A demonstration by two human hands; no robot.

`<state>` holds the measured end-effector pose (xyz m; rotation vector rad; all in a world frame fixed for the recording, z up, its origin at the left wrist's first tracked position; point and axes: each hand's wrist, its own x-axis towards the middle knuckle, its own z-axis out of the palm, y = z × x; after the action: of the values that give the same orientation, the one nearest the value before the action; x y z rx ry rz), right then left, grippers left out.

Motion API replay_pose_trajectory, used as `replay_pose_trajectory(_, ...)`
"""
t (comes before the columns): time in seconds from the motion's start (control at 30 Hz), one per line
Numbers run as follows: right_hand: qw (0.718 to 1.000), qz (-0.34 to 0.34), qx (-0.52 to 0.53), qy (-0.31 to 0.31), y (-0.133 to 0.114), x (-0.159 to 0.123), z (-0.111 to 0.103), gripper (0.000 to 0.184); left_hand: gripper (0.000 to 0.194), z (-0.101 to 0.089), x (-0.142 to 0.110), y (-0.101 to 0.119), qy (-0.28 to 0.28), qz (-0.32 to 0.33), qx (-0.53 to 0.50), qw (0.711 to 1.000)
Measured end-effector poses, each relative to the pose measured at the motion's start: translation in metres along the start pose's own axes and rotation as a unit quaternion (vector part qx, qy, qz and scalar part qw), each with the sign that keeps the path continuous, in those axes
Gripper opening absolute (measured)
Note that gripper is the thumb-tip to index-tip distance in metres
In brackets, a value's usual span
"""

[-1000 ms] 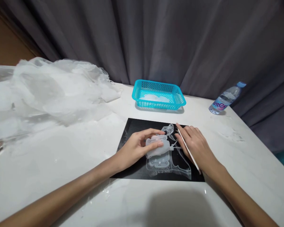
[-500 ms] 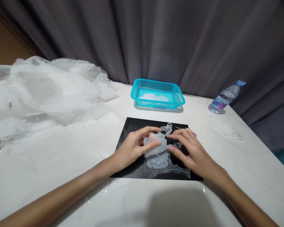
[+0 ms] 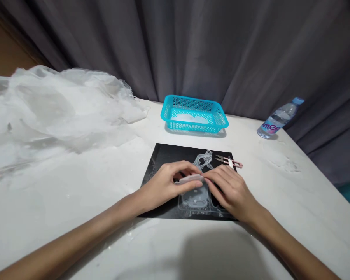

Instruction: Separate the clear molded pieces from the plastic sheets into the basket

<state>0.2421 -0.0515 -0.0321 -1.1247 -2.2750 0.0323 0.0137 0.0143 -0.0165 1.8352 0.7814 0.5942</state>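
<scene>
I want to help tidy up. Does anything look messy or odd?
The pink-handled thread snips stick out past the black mat, and clear scraps lie loose near the water bottle, which seems to lean, though the camera may cause that. The pale piece in the left fingers shows edge-on, so damage can't be judged.

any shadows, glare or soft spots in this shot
Head view: a broad, soft shadow darkens the front of the white table, and a smaller one lies under the blue basket; head view: the plastic heap looks hazy, and the pale piece in the left hand shows little fine detail.
</scene>
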Motion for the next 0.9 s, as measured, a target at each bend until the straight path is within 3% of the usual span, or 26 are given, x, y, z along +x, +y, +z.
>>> replay_pose_trajectory(0.1, 0.999, -0.025, -0.046, 0.004, 0.000, 0.002, 0.002, 0.017, 0.031, 0.004, -0.001, 0.000, -0.009, -0.012, 0.049, 0.999)
replay_pose_trajectory(0.2, 0.991, -0.059, -0.120, 0.003, 0.001, 0.002, 0.005, 0.017, 0.034, -0.002, 0.004, -0.008, 0.018, -0.042, 0.021, 0.999)
replay_pose_trajectory(0.27, 0.984, -0.079, -0.157, 0.024, 0.003, 0.001, 0.008, 0.014, 0.032, -0.017, 0.011, -0.019, 0.083, -0.085, -0.060, 0.991)
replay_pose_trajectory(0.37, 0.984, -0.064, -0.154, 0.066, 0.005, -0.002, 0.011, 0.013, 0.028, -0.047, 0.023, -0.035, 0.260, -0.139, -0.195, 0.935)
replay_pose_trajectory(0.4, 0.987, -0.042, -0.135, 0.071, 0.005, -0.003, 0.012, 0.015, 0.029, -0.054, 0.026, -0.038, 0.272, -0.140, -0.201, 0.930)
replay_pose_trajectory(0.5, 0.995, 0.051, -0.046, 0.066, 0.007, -0.004, 0.015, 0.016, 0.034, -0.058, 0.028, -0.040, 0.239, -0.128, -0.203, 0.941)
replay_pose_trajectory(0.63, 0.988, 0.130, 0.022, 0.079, 0.008, -0.004, 0.016, 0.016, 0.043, -0.038, 0.021, -0.030, 0.122, -0.110, -0.227, 0.960)
replay_pose_trajectory(0.77, 0.985, 0.132, 0.083, 0.079, 0.004, 0.004, 0.013, 0.038, 0.048, -0.024, 0.015, -0.018, 0.078, -0.093, -0.208, 0.970)
replay_pose_trajectory(0.9, 0.981, 0.098, 0.163, 0.020, 0.003, 0.012, 0.018, 0.040, 0.039, -0.019, 0.011, -0.012, 0.068, -0.084, -0.144, 0.984)
